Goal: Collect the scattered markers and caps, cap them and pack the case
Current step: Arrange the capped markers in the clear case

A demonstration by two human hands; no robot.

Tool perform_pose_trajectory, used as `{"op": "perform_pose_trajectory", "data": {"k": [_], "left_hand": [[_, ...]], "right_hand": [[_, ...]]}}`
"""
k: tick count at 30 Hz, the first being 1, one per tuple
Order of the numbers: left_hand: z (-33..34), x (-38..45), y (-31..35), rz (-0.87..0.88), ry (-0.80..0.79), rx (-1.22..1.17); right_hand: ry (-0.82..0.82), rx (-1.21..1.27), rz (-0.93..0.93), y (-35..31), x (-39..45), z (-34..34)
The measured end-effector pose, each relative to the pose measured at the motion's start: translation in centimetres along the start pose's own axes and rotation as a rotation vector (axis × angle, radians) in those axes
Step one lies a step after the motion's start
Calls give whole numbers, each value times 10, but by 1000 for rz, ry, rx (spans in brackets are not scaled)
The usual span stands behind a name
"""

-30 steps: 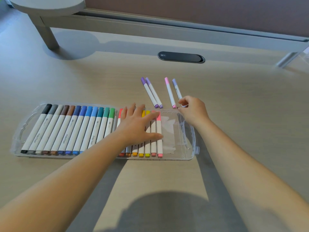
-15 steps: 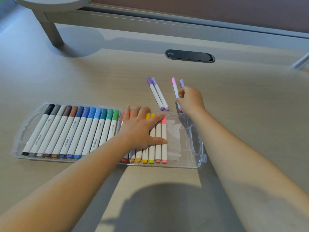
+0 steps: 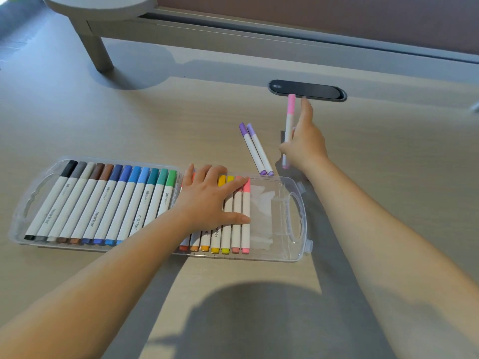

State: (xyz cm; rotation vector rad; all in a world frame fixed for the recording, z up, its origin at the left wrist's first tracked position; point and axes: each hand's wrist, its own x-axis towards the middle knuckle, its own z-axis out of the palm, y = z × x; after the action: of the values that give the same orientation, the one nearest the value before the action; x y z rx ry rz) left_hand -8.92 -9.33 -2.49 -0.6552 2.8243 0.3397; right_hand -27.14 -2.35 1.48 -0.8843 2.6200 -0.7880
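Head view: case [image 3: 295, 218] mostly packed, held flat by left hand [image 3: 210, 200]. Pink marker [image 3: 289, 125] is gripped by right hand [image 3: 305, 143]. Two purple markers [image 3: 255, 149] are left on worktop [image 3: 155, 125].

A pale wood-grain desk [image 3: 181, 120] carries a dark oval cable grommet [image 3: 307, 90] near its far edge and a grey stand leg [image 3: 94, 46] at the far left corner.

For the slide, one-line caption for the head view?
Right hand lifts a pink marker while left hand presses markers in the clear case; two purple markers wait on the desk.
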Motion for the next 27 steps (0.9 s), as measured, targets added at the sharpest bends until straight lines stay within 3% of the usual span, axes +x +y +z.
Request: {"op": "perform_pose_trajectory", "data": {"k": [3,8,17,23,27], "left_hand": [[-1,-2,-3,1,-12,10],[-3,-4,-5,-6,26,-107],[-7,-7,-5,-66,127,-365],[-7,-8,-4,-73,146,-361],[-6,-5,3,-30,92,-257]], "right_hand": [[-60,154,-29,-10,-7,-6],[-295,456,75,-7,-23,-4],[-553,497,107,3,-50,11],[-510,489,122,5,-53,17],[-267,452,119,12,-47,14]]}}
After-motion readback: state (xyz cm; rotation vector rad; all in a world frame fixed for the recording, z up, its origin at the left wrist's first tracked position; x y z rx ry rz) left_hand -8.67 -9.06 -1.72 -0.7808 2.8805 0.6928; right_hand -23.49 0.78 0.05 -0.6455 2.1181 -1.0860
